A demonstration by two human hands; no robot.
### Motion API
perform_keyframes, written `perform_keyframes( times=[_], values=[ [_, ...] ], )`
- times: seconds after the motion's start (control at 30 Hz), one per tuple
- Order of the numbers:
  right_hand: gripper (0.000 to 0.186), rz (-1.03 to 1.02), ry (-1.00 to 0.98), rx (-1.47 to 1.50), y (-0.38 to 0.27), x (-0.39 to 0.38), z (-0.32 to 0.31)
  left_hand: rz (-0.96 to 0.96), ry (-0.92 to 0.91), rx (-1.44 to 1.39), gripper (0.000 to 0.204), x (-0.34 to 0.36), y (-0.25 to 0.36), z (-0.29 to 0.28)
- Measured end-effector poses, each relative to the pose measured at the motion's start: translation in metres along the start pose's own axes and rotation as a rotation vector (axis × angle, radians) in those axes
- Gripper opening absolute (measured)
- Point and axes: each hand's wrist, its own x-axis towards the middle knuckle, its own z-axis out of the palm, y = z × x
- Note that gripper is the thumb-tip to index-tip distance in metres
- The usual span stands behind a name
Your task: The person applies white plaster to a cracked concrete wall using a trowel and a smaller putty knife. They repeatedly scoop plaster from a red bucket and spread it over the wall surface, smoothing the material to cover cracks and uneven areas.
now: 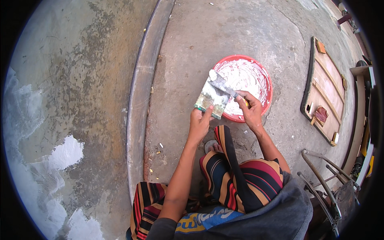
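My left hand (200, 123) grips a flat, smeared rectangular plate (212, 98) with a green lower edge, thumb on its face. My right hand (251, 111) closes round the handle of a putty knife (224, 85), whose metal blade lies across the plate's upper part. A lump of white putty (213, 75) sits at the blade's far end. Under and beyond both tools stands a round red basin (270, 89), its inside coated with white putty (245, 76). The plate covers part of the basin's left side.
A stained wall (96, 80) with white patches rises on the left, with a raised ledge (141, 84) along its foot. On the right lie a wooden-framed panel (326, 90) and a metal-legged chair (326, 184). Small bits of debris dot the concrete floor (188, 44).
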Motion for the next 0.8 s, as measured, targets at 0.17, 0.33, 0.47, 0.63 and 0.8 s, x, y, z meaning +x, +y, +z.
perform_keyframes(
  times=[0.17, 0.33, 0.47, 0.63, 0.8],
  values=[
    [0.023, -0.018, 0.038, 0.038, -0.009, 0.005, 0.0, 0.003, -0.01, 0.012, 0.029, -0.003, 0.001, 0.0],
    [0.022, -0.021, 0.056, -0.013, -0.007, 0.003, -0.004, 0.006, 0.004, -0.002, 0.029, -0.003, 0.003, 0.0],
    [0.021, -0.053, 0.027, -0.013, 0.0, -0.001, -0.004, 0.009, 0.021, -0.013, 0.029, -0.001, 0.001, -0.002],
    [0.021, -0.126, 0.067, -0.027, 0.001, 0.002, 0.003, -0.024, 0.028, -0.03, 0.03, -0.002, 0.006, -0.001],
    [0.021, -0.078, 0.049, -0.067, 0.006, 0.0, 0.004, -0.043, 0.008, -0.104, 0.031, -0.003, 0.013, 0.006]
  ],
)
